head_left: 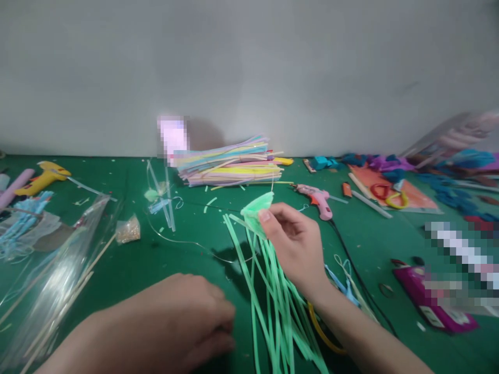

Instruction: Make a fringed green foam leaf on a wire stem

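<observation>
My right hand (294, 244) pinches a small light green folded, cup-like piece (254, 212) between thumb and fingers, raised above the table's middle. Below it lie many long green strips (275, 301), like pipe cleaners, fanned toward me; the hand partly covers them. My left hand (187, 317) is in the near left, low over the table, its fingers curled inward and slightly blurred. Whatever those fingers hold, if anything, is hidden. A thin clear line (191, 243) curves over the table from the left toward the green strips.
A bundle of pastel strips (234, 166) lies by the wall. A pink glue gun (317, 200) with black cord is at right, a yellow glue gun (44, 176) far left. Also around are scissors (390, 196), a bead bag (128, 229), clear plastic sleeves (66, 280) and a magenta packet (436, 301).
</observation>
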`<act>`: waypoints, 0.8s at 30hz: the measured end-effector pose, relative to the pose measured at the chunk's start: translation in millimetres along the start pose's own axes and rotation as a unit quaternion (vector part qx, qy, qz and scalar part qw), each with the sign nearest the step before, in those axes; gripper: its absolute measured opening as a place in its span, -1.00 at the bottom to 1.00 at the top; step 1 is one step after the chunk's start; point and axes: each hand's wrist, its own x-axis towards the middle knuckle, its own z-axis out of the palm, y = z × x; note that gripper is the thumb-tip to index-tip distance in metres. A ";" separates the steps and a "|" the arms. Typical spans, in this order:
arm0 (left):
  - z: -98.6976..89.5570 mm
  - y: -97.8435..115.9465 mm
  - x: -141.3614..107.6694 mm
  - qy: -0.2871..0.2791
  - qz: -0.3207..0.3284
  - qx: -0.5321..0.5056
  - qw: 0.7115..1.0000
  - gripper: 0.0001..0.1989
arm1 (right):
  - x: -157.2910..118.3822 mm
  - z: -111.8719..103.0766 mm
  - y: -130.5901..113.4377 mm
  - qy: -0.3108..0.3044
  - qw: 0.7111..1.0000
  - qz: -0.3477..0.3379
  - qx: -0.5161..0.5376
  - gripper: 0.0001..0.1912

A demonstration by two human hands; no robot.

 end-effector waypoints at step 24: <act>-11.9 16.8 59.9 0.173 0.041 0.119 0.977 -0.75 | -9.2 8.3 3.8 -0.063 0.998 -0.010 -0.006 -0.71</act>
